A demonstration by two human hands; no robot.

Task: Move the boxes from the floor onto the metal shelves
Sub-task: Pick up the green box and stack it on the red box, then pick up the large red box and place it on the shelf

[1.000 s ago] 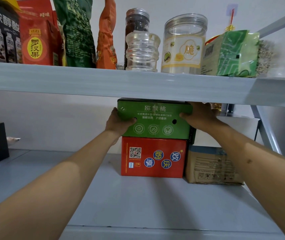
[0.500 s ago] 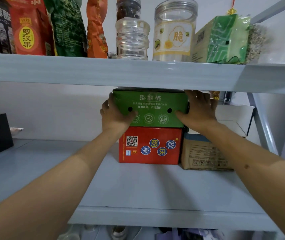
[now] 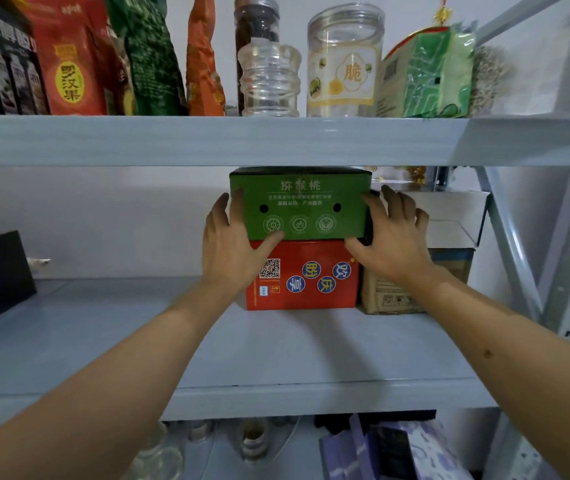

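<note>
Green box point(image 3: 300, 206) sits between both hands on a red box point(image 3: 306, 277), near the middle shelf's point(image 3: 276, 355) back right. Left hand point(image 3: 231, 247) and right hand point(image 3: 392, 237) lie fairly flat against its side edges, thumbs under its front; whether they grip is unclear. Printed front faces outward, long axis left-right.

The shelves point(image 3: 276, 344) are smooth painted metal with a dull sheen. The green box point(image 3: 299, 202) and red box point(image 3: 311, 275) are printed card, slightly glossy; the brown box point(image 3: 384, 296) is matt cardboard. The jars point(image 3: 344, 60) are clear glossy plastic, and the pouches point(image 3: 68, 64) are shiny foil.
</note>
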